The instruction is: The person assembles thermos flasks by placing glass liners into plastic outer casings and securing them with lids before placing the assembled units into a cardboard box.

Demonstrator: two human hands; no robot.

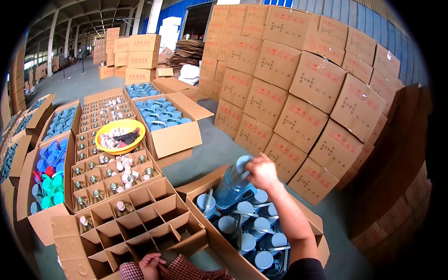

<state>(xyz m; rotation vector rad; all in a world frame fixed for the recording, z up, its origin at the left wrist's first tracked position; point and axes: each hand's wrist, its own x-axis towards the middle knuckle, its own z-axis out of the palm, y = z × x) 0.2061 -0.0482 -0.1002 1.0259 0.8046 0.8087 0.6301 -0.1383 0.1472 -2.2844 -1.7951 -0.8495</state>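
Observation:
A bare forearm with a black upper sleeve comes in from the lower right. My right hand (262,171) grips the top of a translucent blue plastic pitcher (227,190) with a light blue lid, tilted above an open carton (208,235). Several like blue pitchers (258,228) stand packed in that carton, lids up. Low in the view, my left hand (150,266) is closed beside checkered cloth (193,270); what it holds, if anything, is hidden. That hand rests at the near edge of a divided carton (140,228), where two capped glass bottles (122,207) stand in cells.
A yellow basin (99,142) of pale caps and dark cloth sits on cartons of glass bottles (112,187). Blue plastic ware fills another carton (175,142); coloured pitchers (52,186) are at left. Tall carton stacks (280,88) rise at right and behind.

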